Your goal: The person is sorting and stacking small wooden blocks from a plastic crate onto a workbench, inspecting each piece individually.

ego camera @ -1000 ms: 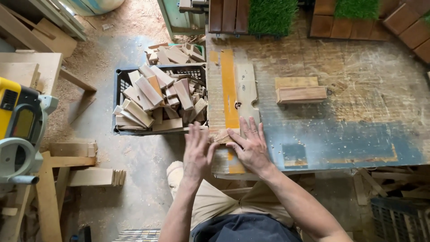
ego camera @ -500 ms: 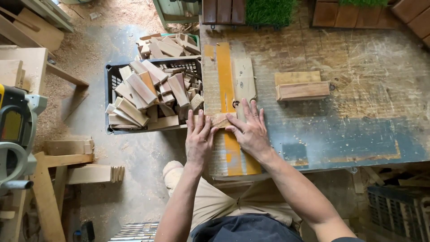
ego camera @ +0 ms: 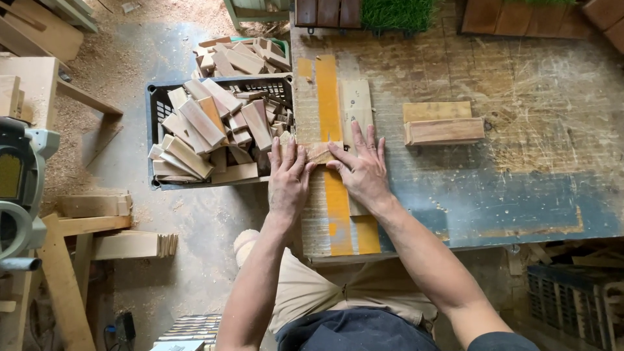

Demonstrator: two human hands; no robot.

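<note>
I press my left hand (ego camera: 288, 179) and right hand (ego camera: 364, 170), fingers flat and spread, on a small pale wooden block (ego camera: 322, 152) at the scarred table's (ego camera: 520, 162) left edge; it might slip into the black plastic crate (ego camera: 155, 107).

The small wood piece (ego camera: 320, 152) shows only between the left hand (ego camera: 287, 177) and right hand (ego camera: 364, 170); both palms cover its ends. The saw (ego camera: 18, 188) runs off the left edge. Lower blocks in the crate (ego camera: 156, 104) lie buried. The grass mat (ego camera: 396, 12) is cut off above, perhaps artificial.
</note>
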